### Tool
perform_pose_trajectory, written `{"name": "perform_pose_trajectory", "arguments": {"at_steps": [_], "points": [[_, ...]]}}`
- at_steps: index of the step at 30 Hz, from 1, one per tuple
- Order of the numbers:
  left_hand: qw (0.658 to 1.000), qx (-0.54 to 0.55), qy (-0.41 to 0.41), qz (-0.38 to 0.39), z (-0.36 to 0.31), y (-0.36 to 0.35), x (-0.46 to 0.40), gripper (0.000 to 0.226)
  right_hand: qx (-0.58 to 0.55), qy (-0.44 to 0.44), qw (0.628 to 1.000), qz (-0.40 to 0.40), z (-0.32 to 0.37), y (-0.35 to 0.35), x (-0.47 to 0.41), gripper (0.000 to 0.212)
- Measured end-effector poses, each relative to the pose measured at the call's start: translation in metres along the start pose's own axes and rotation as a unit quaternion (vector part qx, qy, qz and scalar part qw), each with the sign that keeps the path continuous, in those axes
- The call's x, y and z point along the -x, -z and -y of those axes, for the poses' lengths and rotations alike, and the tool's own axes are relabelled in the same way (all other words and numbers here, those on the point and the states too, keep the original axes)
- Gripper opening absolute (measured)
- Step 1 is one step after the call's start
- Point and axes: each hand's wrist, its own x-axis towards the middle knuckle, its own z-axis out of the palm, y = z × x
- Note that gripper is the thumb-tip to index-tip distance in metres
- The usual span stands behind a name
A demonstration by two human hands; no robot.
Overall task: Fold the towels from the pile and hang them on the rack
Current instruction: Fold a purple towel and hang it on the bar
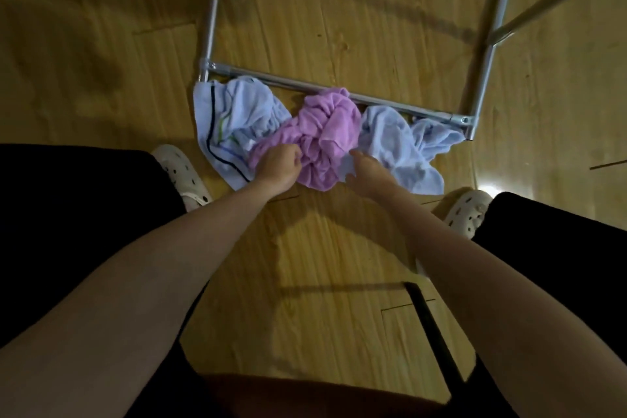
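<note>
A pile of crumpled towels lies on the wooden floor against the rack's base bar. In its middle is a pink towel [327,132], with a pale blue striped towel [230,119] to its left and a plain pale blue towel [403,142] to its right. My left hand [278,168] is closed on a fold at the pink towel's left edge. My right hand [369,173] rests with fingers spread at the seam between the pink towel and the plain blue one, holding nothing that I can see. The metal rack [339,92] stands just behind the pile.
The rack's grey side bars [498,20] run away from me across the floor, and a slanted pole [556,0] crosses at the upper right. My feet in white clogs [183,173] [468,210] flank the pile. Dark trouser legs fill both sides.
</note>
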Motion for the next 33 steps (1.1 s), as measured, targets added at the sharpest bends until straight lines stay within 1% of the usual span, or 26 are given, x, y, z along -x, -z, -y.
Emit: {"name": "perform_pose_trajectory", "arguments": {"at_steps": [2,4,6,10,14,17,19,24,27,30,33], "points": [[0.999,0.014,-0.016,-0.027,-0.005,-0.009,-0.015,0.018,0.005,0.010,1.000,0.007,-0.010,-0.001,-0.014,0.068],[0.999,0.032,-0.024,-0.028,-0.010,-0.017,-0.031,0.017,0.007,0.032,0.999,0.008,-0.020,-0.003,-0.025,0.076],[0.999,0.019,-0.026,-0.026,-0.018,-0.024,-0.046,0.017,0.012,0.036,0.999,0.009,-0.030,-0.005,-0.036,0.079],[0.997,-0.032,-0.041,-0.063,-0.030,-0.037,-0.069,0.027,0.035,0.031,0.999,0.001,-0.041,-0.006,-0.057,0.079],[0.996,-0.035,-0.044,-0.072,-0.029,-0.053,-0.086,0.023,0.027,0.013,1.000,0.000,-0.046,-0.003,-0.071,0.077],[0.997,-0.017,-0.025,-0.077,-0.034,-0.054,-0.090,0.021,0.024,0.014,1.000,-0.004,-0.046,-0.001,-0.076,0.075],[0.996,-0.007,-0.029,-0.081,-0.040,-0.049,-0.089,0.019,0.031,0.027,0.999,-0.008,-0.044,0.000,-0.076,0.076],[0.990,0.115,-0.047,-0.067,-0.056,-0.033,-0.070,0.011,0.015,0.044,0.999,-0.028,-0.039,0.002,-0.066,0.077],[0.982,0.166,-0.064,-0.055,-0.058,-0.021,-0.048,0.010,-0.005,0.069,0.996,-0.064,-0.031,0.007,-0.053,0.068],[0.972,0.215,-0.071,-0.057,-0.059,-0.010,-0.024,0.008,-0.035,0.103,0.987,-0.122,-0.021,0.015,-0.037,0.044],[0.970,0.223,-0.074,-0.070,-0.063,0.003,0.000,0.009,-0.026,0.134,0.978,-0.158,-0.012,0.023,-0.014,0.025]]}}
